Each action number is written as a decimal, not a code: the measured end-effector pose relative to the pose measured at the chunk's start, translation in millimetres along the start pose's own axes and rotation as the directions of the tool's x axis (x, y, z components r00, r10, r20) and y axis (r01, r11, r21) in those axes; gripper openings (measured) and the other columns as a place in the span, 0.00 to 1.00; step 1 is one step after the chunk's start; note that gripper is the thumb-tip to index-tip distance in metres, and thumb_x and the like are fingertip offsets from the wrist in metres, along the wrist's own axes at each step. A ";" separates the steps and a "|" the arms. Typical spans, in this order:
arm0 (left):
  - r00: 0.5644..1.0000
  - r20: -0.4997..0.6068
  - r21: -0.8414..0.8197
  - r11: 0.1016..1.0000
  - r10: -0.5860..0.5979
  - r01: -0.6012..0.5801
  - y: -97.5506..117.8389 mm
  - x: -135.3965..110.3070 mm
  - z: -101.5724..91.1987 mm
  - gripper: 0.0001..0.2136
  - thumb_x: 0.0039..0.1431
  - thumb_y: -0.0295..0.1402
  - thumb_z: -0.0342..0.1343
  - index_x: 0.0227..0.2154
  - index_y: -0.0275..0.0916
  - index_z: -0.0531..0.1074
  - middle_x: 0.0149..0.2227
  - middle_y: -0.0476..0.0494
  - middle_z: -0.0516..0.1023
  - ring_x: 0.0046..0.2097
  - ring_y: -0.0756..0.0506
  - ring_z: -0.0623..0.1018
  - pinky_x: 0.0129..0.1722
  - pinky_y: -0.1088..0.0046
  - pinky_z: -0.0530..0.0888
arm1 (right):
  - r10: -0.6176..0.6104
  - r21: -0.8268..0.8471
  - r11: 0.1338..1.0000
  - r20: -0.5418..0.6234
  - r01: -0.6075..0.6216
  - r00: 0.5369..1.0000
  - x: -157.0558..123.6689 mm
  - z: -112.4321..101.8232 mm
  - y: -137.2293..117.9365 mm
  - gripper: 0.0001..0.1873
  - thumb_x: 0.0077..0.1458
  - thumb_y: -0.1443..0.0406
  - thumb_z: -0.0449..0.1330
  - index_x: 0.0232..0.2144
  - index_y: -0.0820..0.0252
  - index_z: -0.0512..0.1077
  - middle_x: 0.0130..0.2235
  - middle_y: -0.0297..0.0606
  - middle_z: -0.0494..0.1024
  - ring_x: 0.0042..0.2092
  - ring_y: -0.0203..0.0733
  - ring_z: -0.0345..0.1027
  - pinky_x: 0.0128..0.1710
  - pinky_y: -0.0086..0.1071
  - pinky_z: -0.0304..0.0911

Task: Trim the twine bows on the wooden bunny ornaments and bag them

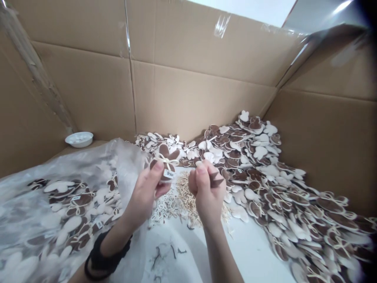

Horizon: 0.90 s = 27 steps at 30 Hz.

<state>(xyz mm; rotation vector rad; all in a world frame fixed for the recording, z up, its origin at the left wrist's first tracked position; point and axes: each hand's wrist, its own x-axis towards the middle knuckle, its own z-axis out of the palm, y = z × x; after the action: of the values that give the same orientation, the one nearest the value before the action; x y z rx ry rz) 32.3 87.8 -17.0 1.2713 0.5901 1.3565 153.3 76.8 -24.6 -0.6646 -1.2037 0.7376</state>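
My left hand (149,184) pinches a brown bunny-shaped piece (165,151) by its edge. A cream cord bow crosses the piece at its neck, and a small white printed label sits below the bow. To the right, my right hand (207,184) is closed around a brown two-pointed tool (216,180), whose tips stick out toward the right. The rest of this tool is hidden in the fist, so its kind cannot be told. A gap lies between the two hands, above a heap of cut cream cord bits (185,192).
A clear plastic bag (118,157) at left holds several bunny pieces. Many brown and white bunny pieces (265,173) are piled at right and back. A white bowl (79,140) stands back left. Cardboard walls (200,90) surround the white work surface (176,263), where dark thread scraps lie.
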 end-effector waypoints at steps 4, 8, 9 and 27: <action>0.993 -0.040 0.411 0.907 0.114 -0.088 3.0 -10.4 3.1 0.19 0.65 0.43 0.44 0.21 0.39 0.60 0.20 0.53 0.58 0.22 0.53 0.59 0.22 0.76 0.58 | -0.189 -0.338 0.909 0.191 0.245 0.963 -3.0 0.1 -6.7 0.19 0.61 0.59 0.53 0.21 0.58 0.54 0.20 0.27 0.53 0.22 0.31 0.46 0.21 0.29 0.43; 0.993 0.046 0.552 0.825 0.112 -0.119 3.5 -12.3 4.4 0.16 0.66 0.40 0.42 0.29 0.38 0.68 0.25 0.50 0.71 0.27 0.50 0.68 0.28 0.75 0.63 | -0.184 -0.387 0.890 0.176 0.240 0.967 -3.3 9.9 -6.2 0.24 0.52 0.53 0.62 0.21 0.57 0.52 0.21 0.25 0.51 0.22 0.31 0.44 0.21 0.28 0.43; 0.993 0.057 0.548 0.827 0.107 -0.120 3.4 -11.6 4.3 0.16 0.67 0.40 0.42 0.29 0.38 0.69 0.26 0.49 0.72 0.27 0.50 0.69 0.29 0.75 0.64 | -0.155 -0.353 0.913 0.161 0.203 0.975 -2.8 12.2 -4.5 0.25 0.51 0.53 0.63 0.20 0.57 0.51 0.21 0.25 0.51 0.22 0.31 0.43 0.20 0.28 0.42; 0.988 0.050 -0.008 0.989 -0.147 0.148 -7.7 -5.4 6.9 0.19 0.61 0.47 0.49 0.22 0.39 0.57 0.20 0.56 0.51 0.22 0.54 0.53 0.20 0.80 0.55 | -0.054 -0.202 0.976 0.125 0.079 0.991 1.1 10.9 -2.7 0.22 0.60 0.64 0.54 0.16 0.58 0.53 0.16 0.26 0.54 0.19 0.29 0.48 0.17 0.25 0.46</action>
<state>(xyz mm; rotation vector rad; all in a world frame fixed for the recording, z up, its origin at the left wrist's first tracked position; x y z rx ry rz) 40.3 82.6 -23.7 1.2239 0.6291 1.2013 143.3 76.7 -19.3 -0.7564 -1.4190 0.6073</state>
